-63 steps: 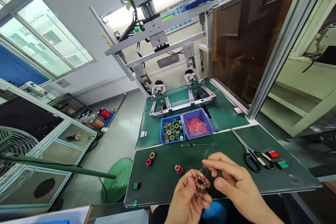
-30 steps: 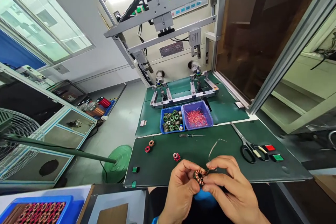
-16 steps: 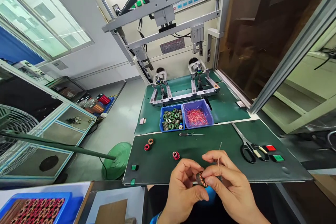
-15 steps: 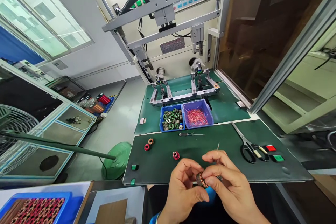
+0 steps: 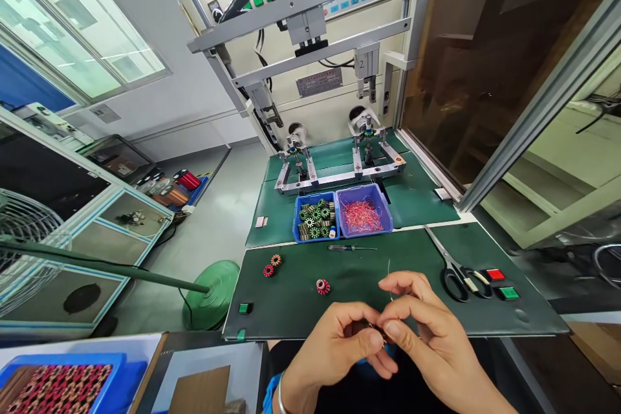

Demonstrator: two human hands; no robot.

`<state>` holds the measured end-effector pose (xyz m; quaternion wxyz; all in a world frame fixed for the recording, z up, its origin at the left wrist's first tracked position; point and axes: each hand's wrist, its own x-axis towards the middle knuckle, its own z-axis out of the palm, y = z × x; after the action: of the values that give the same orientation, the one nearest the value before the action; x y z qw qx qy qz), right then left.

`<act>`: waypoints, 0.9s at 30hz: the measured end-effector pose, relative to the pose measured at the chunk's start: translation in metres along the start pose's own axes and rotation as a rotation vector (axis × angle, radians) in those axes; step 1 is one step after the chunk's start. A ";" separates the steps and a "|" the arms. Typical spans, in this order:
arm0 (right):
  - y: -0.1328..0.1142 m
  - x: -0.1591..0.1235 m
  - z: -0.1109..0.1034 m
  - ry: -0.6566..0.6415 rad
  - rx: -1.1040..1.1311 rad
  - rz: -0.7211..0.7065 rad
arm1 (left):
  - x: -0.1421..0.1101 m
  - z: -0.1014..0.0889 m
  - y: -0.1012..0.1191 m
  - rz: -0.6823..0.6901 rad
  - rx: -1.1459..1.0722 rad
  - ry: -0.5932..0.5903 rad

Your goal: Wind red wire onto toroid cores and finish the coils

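Observation:
My left hand [image 5: 334, 343] curls closed around a small copper-wound stator core [image 5: 377, 328], which my fingers almost fully cover. Against it from the other side, my right hand [image 5: 429, 336] pinches with thumb and forefinger. A thin wire [image 5: 389, 281] rises by the right fingertips; its lower end is hidden behind them. Both hands are over the table's front edge. Beyond the left hand a red-wound stator core [image 5: 323, 286] lies on the green mat [image 5: 291, 304]. Farther left lie another red core [image 5: 268, 270] and a copper-coloured one [image 5: 276, 260].
Scissors [image 5: 456, 272] lie at right beside a red button [image 5: 495, 274] and a green button [image 5: 509, 293]. A screwdriver [image 5: 347, 248] lies before a blue bin [image 5: 295, 223] of green cores and a purple bin [image 5: 388, 220] of wire scraps. Behind stands a machine fixture [image 5: 339, 178].
My hands have closed in around the stator core, which shows far less than before. The left hand has turned, and the thin wire stands farther left. The view has shifted slightly.

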<state>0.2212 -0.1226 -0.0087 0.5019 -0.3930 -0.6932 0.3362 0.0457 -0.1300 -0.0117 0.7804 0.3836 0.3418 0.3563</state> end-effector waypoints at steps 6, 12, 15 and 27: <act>-0.002 0.003 -0.008 -0.089 -0.032 0.025 | 0.000 0.001 -0.005 -0.078 0.002 -0.017; 0.000 0.005 -0.010 -0.117 -0.020 0.064 | 0.002 0.002 -0.017 -0.009 -0.004 -0.002; 0.001 0.006 -0.007 -0.063 0.005 0.060 | 0.003 0.005 -0.021 0.022 0.021 0.043; 0.005 0.013 0.001 0.084 -0.095 -0.104 | 0.012 0.012 -0.014 0.143 0.161 0.154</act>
<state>0.2184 -0.1088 -0.0074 0.5281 -0.3935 -0.7063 0.2598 0.0656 -0.1307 -0.0204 0.6910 0.4400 0.4002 0.4108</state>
